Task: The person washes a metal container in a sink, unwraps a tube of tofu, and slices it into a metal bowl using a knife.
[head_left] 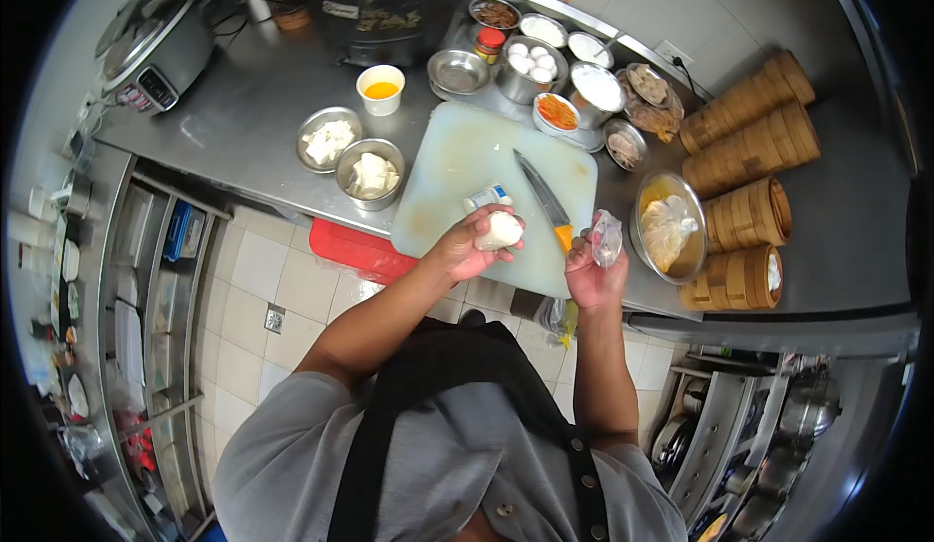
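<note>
My left hand [474, 247] is closed round a smooth white lump [500, 232] that looks like tofu, above the near part of the cutting board [455, 153]. A crumpled clear plastic wrapper [607, 238] is pinched in my right hand [592, 271], just off the board's near right corner. Between the hands lies a knife [541, 192], its yellow handle toward me and its blade pointing away. A small tube-shaped packet [486, 198] with a blue and white label rests on the board just beyond my left hand.
Two metal bowls of white chunks [329, 141] [372, 174] and a cup of yellow liquid [380, 90] stand left. Behind are a bowl of eggs [531, 60] and shredded carrot [556, 112]. A bowl with a plastic bag [669, 226] and bamboo steamers [744, 216] stand right.
</note>
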Demonstrator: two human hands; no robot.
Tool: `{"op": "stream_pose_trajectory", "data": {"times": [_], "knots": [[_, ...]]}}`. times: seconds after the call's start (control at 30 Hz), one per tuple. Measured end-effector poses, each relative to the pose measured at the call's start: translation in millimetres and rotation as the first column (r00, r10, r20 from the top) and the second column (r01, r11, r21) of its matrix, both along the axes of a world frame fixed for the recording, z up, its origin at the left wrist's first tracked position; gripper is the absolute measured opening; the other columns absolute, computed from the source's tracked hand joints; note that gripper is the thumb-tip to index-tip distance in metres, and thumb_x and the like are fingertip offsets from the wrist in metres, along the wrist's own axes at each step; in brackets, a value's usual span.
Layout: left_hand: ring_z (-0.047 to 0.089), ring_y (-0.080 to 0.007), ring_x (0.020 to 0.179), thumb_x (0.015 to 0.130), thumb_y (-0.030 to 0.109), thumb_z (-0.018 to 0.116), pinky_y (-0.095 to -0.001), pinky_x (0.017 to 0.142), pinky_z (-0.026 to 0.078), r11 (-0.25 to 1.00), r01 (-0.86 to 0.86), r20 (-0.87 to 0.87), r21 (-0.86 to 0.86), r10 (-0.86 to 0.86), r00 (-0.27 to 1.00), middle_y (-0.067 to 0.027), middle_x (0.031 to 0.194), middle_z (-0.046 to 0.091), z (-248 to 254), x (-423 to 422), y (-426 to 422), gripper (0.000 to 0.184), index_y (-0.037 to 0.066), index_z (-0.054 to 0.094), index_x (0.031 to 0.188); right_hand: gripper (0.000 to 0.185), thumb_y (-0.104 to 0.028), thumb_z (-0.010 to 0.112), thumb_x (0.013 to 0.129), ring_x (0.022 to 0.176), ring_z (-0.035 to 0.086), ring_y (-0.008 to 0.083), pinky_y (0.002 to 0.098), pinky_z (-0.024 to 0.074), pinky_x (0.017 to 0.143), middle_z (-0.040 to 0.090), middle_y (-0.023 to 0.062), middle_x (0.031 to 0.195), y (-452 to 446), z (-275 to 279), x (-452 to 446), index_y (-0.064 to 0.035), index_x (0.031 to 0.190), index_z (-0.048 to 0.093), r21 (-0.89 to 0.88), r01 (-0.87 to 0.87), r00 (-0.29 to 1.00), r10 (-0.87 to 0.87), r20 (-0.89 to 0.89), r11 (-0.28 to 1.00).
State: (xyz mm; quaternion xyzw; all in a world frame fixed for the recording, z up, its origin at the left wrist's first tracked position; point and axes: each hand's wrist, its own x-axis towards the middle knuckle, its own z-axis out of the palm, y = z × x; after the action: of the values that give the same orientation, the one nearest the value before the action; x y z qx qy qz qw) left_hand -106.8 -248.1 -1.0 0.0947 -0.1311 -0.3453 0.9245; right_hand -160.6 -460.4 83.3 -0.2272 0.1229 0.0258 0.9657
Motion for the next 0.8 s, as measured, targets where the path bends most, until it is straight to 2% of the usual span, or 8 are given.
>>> {"op": "stream_pose_trajectory", "data": {"times": [0.3,0.43,0.5,0.57,0.63,0.67,0.73,0.8], "knots": [[0.062,-0.0301,0.098,0.08,0.036,0.075,-0.0382,0.075,0.059,0.999,0.022,0.009,0.03,-0.022,1.0,-0.0152,0.117,0.055,-6,-2,13,0.055,0.008,0.054,0.123,0.024,-0.028,0.053,0.095,0.064,0.063,0.0198,0.0341,0.0532,0.054,0.064,0.0059,0.079,-69,-44,-89,-0.0073,0.103,0.06,0.011,0.044,0.999,-0.044,0.028,0.999],[0.06,-0.0285,0.097,0.08,0.041,0.075,-0.0359,0.074,0.057,0.997,0.005,-0.008,0.074,-0.004,1.0,-0.0134,0.117,0.054,-16,2,30,0.055,0.012,0.055,0.123,0.024,-0.025,0.053,0.093,0.07,0.065,0.0179,0.0284,0.0517,0.049,0.067,0.0065,0.087,-96,-73,-159,-0.0056,0.106,0.059,-0.418,0.258,0.808,-0.432,-0.4,0.871],[0.06,-0.0283,0.098,0.08,0.042,0.075,-0.0358,0.074,0.056,0.993,0.001,-0.042,0.116,0.004,0.999,-0.0132,0.117,0.054,-22,3,33,0.056,0.011,0.055,0.123,0.033,-0.031,0.052,0.095,0.075,0.064,0.0191,0.0305,0.0508,0.058,0.064,0.0079,0.088,-142,-137,-212,-0.0029,0.111,0.056,-0.559,-0.098,0.658,-0.368,-0.657,0.823],[0.06,-0.0283,0.098,0.081,0.044,0.073,-0.0361,0.074,0.056,0.99,0.02,-0.044,0.138,-0.014,0.999,-0.0138,0.118,0.055,-23,5,30,0.055,0.012,0.055,0.122,0.043,-0.039,0.052,0.095,0.077,0.064,0.0205,0.0323,0.0514,0.063,0.062,0.0088,0.087,-180,-224,-235,0.0007,0.112,0.054,-0.473,0.211,0.7,-0.47,-0.538,0.856],[0.06,-0.0283,0.098,0.082,0.044,0.072,-0.0362,0.074,0.056,0.986,0.034,-0.056,0.163,-0.025,0.998,-0.0144,0.118,0.055,-22,3,27,0.054,0.012,0.055,0.122,0.049,-0.044,0.053,0.094,0.077,0.063,0.0214,0.0312,0.0507,0.062,0.06,0.0097,0.089,-171,-205,-212,0.0013,0.113,0.053,-0.398,0.439,0.479,-0.585,-0.654,0.805],[0.06,-0.0284,0.098,0.082,0.044,0.072,-0.0365,0.075,0.056,0.984,0.034,-0.06,0.175,-0.023,0.998,-0.0145,0.118,0.056,-20,3,25,0.054,0.012,0.055,0.122,0.049,-0.04,0.051,0.095,0.094,0.063,0.0276,0.045,0.0512,0.076,0.061,0.0145,0.116,-184,-223,-215,-0.0038,0.128,0.049,-0.339,0.439,0.409,-0.521,-0.749,0.832],[0.06,-0.0286,0.098,0.083,0.043,0.071,-0.037,0.075,0.056,0.981,0.026,-0.057,0.192,-0.016,0.998,-0.0148,0.118,0.056,-15,4,18,0.053,0.012,0.055,0.122,0.047,-0.039,0.052,0.095,0.091,0.064,0.0239,0.0405,0.0519,0.074,0.062,0.0132,0.114,-166,-227,-210,-0.0032,0.126,0.051,-0.601,0.073,0.542,-0.538,-0.646,0.796],[0.06,-0.0289,0.099,0.084,0.043,0.07,-0.0376,0.076,0.055,0.975,0.007,-0.079,0.222,0.011,0.997,-0.015,0.117,0.057,-12,3,13,0.052,0.012,0.054,0.123,0.04,-0.033,0.058,0.094,0.084,0.065,0.015,0.0291,0.0511,0.067,0.066,0.0082,0.103,-121,-204,-189,-0.0029,0.12,0.055,-0.864,-0.106,0.76,-0.52,-0.389,0.492]]}}
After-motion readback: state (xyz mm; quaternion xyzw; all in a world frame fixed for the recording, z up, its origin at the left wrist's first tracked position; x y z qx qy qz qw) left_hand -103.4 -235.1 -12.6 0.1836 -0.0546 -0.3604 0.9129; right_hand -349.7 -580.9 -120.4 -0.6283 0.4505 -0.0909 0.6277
